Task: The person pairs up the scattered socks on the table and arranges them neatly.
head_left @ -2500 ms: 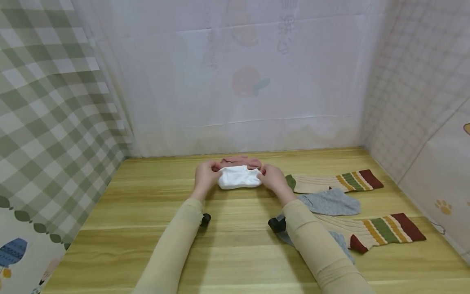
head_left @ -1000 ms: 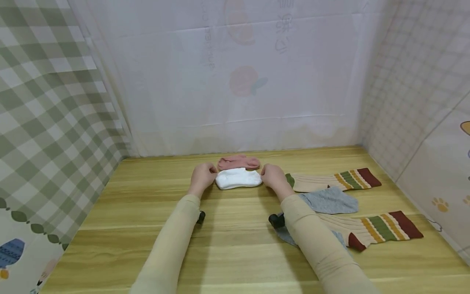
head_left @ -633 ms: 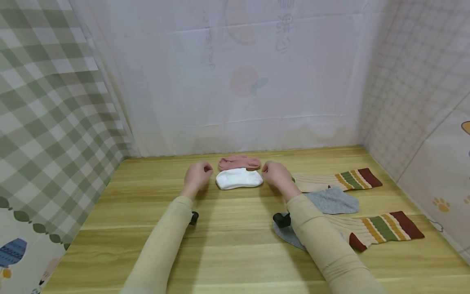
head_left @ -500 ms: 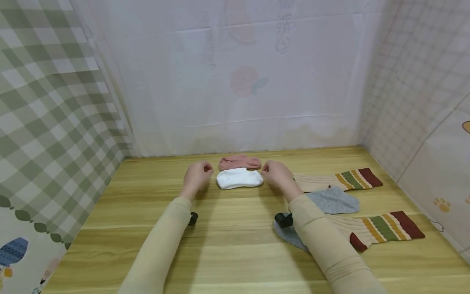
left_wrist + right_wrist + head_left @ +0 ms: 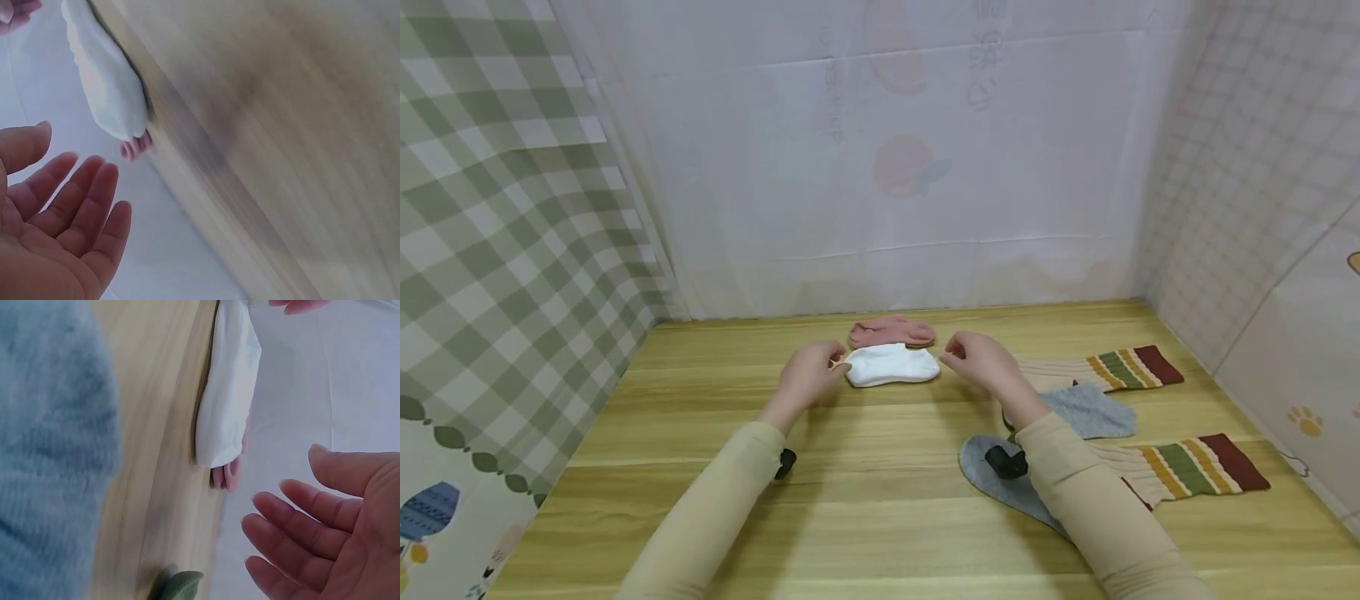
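Note:
A white ankle sock (image 5: 891, 367) lies flat in the middle of the back of the table, just in front of a pink sock (image 5: 887, 332). At its left end is my left hand (image 5: 808, 372), fingertips close to the fabric in the head view. The left wrist view shows that hand's fingers (image 5: 84, 203) loosely bent, with a gap between thumb and fingers and nothing held. Off the sock's right end hovers my right hand (image 5: 988, 364). Its fingers (image 5: 294, 525) are relaxed and apart in the right wrist view, also holding nothing.
Two cream socks with striped cuffs, a far one (image 5: 1105, 371) and a near one (image 5: 1187, 471), lie on the right side. A grey sock (image 5: 1093, 410) lies between them; another grey sock (image 5: 1015, 492) is partly under my right forearm. Fabric walls (image 5: 895, 275) enclose the table.
Both hands have let go of the white sock's ends, leaving it on the table. The right hand has drawn off rightward. My left hand moved away, then came back toward the sock's left end.

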`<state>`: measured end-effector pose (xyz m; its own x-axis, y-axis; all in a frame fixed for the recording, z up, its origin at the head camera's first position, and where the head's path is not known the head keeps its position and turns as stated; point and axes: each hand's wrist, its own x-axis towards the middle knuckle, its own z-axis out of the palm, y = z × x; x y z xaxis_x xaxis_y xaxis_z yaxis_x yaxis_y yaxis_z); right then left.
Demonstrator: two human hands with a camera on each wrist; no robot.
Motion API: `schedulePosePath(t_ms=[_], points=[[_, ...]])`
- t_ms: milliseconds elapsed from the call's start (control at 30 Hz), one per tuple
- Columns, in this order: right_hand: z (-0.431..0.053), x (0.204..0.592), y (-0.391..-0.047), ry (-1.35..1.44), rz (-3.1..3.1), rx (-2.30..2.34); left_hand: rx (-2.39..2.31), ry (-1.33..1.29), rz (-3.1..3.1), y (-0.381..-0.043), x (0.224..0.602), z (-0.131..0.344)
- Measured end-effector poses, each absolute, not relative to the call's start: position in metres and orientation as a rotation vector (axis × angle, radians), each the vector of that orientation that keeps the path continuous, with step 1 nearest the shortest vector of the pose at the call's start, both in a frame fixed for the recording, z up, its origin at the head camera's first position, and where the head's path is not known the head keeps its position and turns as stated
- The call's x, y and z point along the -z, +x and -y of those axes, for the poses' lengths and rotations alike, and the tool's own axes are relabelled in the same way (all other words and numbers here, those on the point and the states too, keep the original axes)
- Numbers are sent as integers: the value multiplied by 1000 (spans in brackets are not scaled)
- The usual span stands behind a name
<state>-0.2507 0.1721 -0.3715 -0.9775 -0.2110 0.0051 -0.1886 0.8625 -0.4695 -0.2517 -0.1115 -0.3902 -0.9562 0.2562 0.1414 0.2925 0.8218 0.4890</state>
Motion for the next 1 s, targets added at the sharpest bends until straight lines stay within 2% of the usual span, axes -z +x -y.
schedulePosePath(t_ms=[467, 1000], points=[[-185, 363, -229, -483, -3026, 782, 599, -741, 2772, -222, 392, 100], [-200, 362, -195, -671, -3158, 741, 338, -933, 2534, -193, 395, 74]])
